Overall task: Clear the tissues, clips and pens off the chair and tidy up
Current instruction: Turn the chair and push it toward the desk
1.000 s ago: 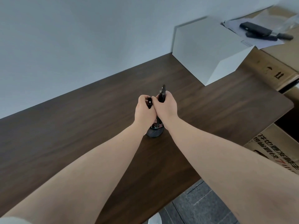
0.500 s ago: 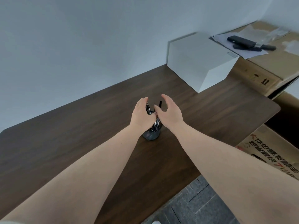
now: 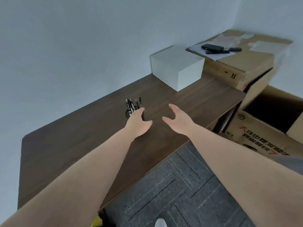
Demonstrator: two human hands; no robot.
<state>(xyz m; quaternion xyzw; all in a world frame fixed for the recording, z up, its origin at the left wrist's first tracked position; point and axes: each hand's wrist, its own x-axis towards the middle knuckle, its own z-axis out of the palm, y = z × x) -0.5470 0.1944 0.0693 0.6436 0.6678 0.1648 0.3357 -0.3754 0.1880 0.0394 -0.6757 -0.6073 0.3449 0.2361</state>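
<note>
Several black pens (image 3: 133,104) stand upright in a dark round pen holder (image 3: 127,113) on the dark wooden table (image 3: 65,145). My left hand (image 3: 139,124) hovers just in front of the holder and hides most of it, fingers apart, holding nothing. My right hand (image 3: 178,119) is to the right of the holder, a hand's width away, open with the palm turned inward and empty. The chair, the tissues and the clips are out of view.
A white box (image 3: 176,66) sits at the table's far right end. Beside it a closed cardboard box (image 3: 246,63) carries papers and a black device (image 3: 213,47). An open printed carton (image 3: 270,122) stands on the floor. Grey carpet tiles (image 3: 180,185) lie below the table edge.
Both hands have let go of the pens, which now stand in the holder, and have drawn back and apart. The view has pulled back and tilted down.
</note>
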